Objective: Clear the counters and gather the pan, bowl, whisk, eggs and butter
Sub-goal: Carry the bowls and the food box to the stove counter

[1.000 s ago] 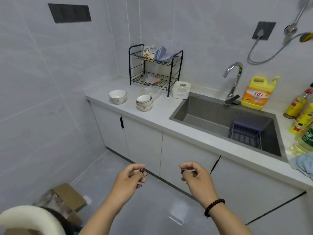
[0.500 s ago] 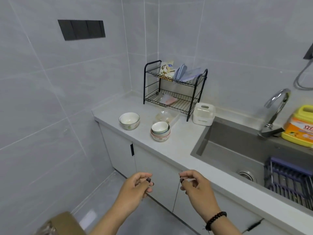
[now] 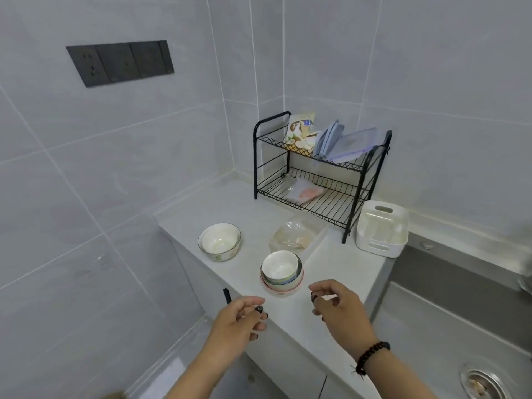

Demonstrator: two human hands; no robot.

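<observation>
Counter (image 3: pixel 253 214), pale stone, corner of tiled room:
- Single bowl (image 3: pixel 220 241), white w/ dark rim, upright, nr front-left edge, apart from the rest.
- Stack of bowls (image 3: pixel 282 273), approx 3 nested, upright, at front edge, just beyond both hands; not touched.
- Clear plastic bag (image 3: pixel 293 233), crumpled, w/ beige contents, betw. stack & rack.
- Wire rack (image 3: pixel 319 168), black, 2 tiers, against back wall. Top tier: printed packet (image 3: pixel 300 133) & container lids (image 3: pixel 342 145) leaning. Lower tier: small pink/white packet (image 3: pixel 305 192) lying flat.
- White plastic basket (image 3: pixel 381 228), slotted handles, just R of rack, next to sink.

Sink (image 3: pixel 449 295), steel, R of counter; drain strainer (image 3: pixel 483 383) at lower R.

Wall: dark socket strip (image 3: pixel 121 63), upper L.

Hands:
- Left hand (image 3: pixel 239 326): over counter front edge, fingers curled in, thumb & forefinger tips meeting; holds nothing visible. Dark nail polish.
- Right hand (image 3: pixel 341 308): over counter nr stack, fingers loosely curled, thumb close to forefinger; holds nothing visible. Dark bead bracelet (image 3: pixel 371 355) on wrist.

Pan, whisk, eggs, butter: cannot tell where.
</observation>
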